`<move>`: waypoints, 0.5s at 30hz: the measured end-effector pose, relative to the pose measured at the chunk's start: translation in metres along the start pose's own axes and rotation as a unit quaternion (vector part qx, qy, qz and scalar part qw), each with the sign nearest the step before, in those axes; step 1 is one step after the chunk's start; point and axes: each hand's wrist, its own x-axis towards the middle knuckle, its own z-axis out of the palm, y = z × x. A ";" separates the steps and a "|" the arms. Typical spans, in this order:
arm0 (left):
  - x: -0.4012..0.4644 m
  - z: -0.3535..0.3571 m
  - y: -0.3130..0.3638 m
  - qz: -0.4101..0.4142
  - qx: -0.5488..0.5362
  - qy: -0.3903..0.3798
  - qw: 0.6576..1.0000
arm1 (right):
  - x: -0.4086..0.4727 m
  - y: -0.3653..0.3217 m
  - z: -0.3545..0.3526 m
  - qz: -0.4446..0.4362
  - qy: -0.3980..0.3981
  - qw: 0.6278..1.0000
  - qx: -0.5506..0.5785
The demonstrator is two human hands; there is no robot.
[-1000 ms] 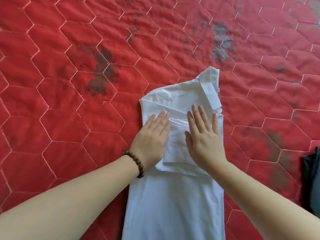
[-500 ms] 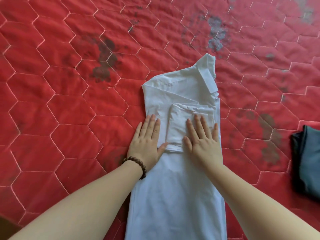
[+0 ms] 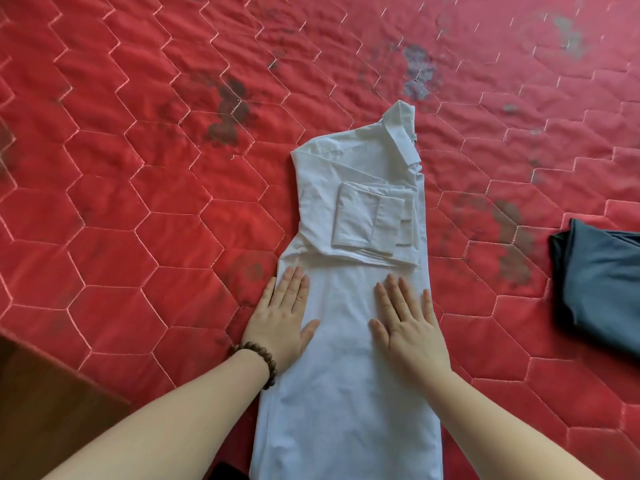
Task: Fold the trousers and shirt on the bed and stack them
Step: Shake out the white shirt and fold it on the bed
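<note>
Left hand (image 3: pixel 282 322) lies flat, fingers straight, on the left edge of the white shirt (image 3: pixel 349 375). Right hand (image 3: pixel 407 327) presses flat on its right half. Shirt lies narrow-folded on the red quilted bed (image 3: pixel 138 202); dark trousers (image 3: pixel 602 289) lie well apart, right.

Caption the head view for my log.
Both hands press flat on a white shirt; dark trousers lie right.

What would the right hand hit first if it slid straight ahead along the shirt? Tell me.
Most likely the folded sleeve lying across the shirt, just beyond the right hand's fingertips.
</note>
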 end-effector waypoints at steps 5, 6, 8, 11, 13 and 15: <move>-0.060 0.016 0.005 0.025 0.017 -0.047 0.998 | -0.068 0.014 0.018 -0.037 -0.006 0.999 0.014; -0.076 0.019 0.005 0.033 0.019 -0.052 0.998 | -0.087 0.018 0.024 -0.042 -0.008 0.999 0.013; -0.108 0.025 0.005 0.048 0.033 -0.058 0.997 | -0.123 0.027 0.033 -0.056 -0.014 0.998 0.013; -0.155 0.030 0.001 0.081 0.047 -0.085 0.992 | -0.172 0.045 0.041 -0.100 -0.021 0.995 -0.009; -0.179 0.030 -0.002 0.092 0.038 -0.100 0.990 | -0.197 0.055 0.043 -0.118 -0.009 0.993 -0.012; -0.194 0.030 -0.005 0.106 0.031 -0.098 0.989 | -0.213 0.057 0.044 -0.122 0.001 0.992 -0.007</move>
